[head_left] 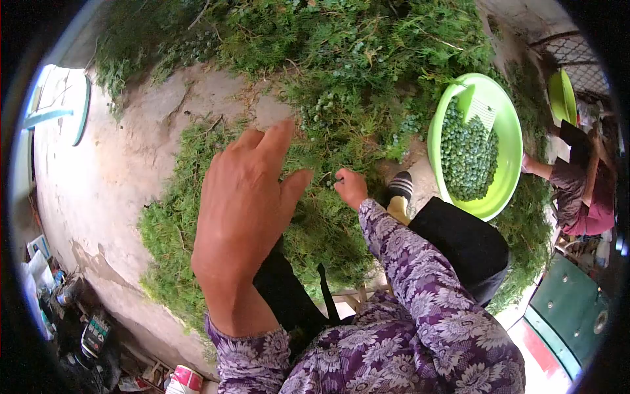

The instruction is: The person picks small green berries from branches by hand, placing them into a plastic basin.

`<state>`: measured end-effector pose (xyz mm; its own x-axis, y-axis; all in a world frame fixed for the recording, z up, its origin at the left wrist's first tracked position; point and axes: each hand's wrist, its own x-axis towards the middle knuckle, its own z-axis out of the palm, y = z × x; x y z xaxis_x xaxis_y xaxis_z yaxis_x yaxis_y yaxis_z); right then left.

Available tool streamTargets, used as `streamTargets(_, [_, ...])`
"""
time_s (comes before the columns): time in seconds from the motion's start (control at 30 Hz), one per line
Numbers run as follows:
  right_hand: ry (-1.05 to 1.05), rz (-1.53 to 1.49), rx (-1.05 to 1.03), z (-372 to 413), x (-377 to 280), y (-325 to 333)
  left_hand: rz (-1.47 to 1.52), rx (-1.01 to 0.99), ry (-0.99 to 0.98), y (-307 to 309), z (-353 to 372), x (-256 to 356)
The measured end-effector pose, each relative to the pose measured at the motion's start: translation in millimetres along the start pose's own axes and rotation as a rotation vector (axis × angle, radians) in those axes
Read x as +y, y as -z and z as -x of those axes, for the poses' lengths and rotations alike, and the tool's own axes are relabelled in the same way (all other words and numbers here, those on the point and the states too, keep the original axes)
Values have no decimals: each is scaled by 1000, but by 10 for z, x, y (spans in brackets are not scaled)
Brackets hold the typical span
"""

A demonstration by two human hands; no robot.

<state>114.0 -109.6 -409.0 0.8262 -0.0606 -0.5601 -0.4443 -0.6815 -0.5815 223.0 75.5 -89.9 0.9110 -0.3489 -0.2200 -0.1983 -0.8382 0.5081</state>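
Note:
My left hand (244, 203) is raised close to the camera, back of the hand up, thumb and index finger apart. Nothing shows in it, though its palm is hidden. My right hand (352, 188) is closed in a pinch over the cut evergreen branches (341, 243), with a small dark bit at its fingertips too small to name. Beside my right knee, a lime-green basin (510, 141) tilts in view, holding many small green cones (467, 157). A pale green ridged piece (480, 113) leans inside the basin against its wall.
A larger heap of evergreen branches (367, 52) lies ahead. At the right sits another person (584, 184) near a second green basin (562, 97). A red-and-white bucket (185, 379) and clutter stand at lower left. My sandalled foot (400, 187) is by the basin.

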Motion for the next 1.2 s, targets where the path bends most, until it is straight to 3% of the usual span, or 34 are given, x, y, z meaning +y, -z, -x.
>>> streamTargets(0.3, [96, 354, -116, -87, -199, -209, 19, -24, 52, 39, -19, -12])
streamTargets(0.37, [-1, 425, -264, -93, -347, -124, 29, 6, 45, 33, -20, -21])
streamTargets(0.5, [22, 354, -182, -122, -174, -236, 20, 11, 26, 35, -38, -19])
streamTargets(0.57, [26, 312, -145, -171, -118, -196, 45, 3, 46, 52, -45, -15])
streamTargets(0.63, [-117, 121, -169, -188, -86, -78, 39, 8, 46, 66, -45, -4])
streamTargets(0.7, [-68, 100, -34, -142, 91, -22, 38, 16, 46, 68, -43, 4])
streamTargets(0.8, [-248, -473, -195, -60, 65, 349, 32, 19, -1, 58, -50, 23])
streamTargets(0.9, [-207, -696, -215, 203, -275, 855, 74, -48, -28, 49, -84, 102])
streamTargets(1.2, [122, -675, -285, 1045, -1316, 2254, 433, -145, -318, -145, -91, 530])
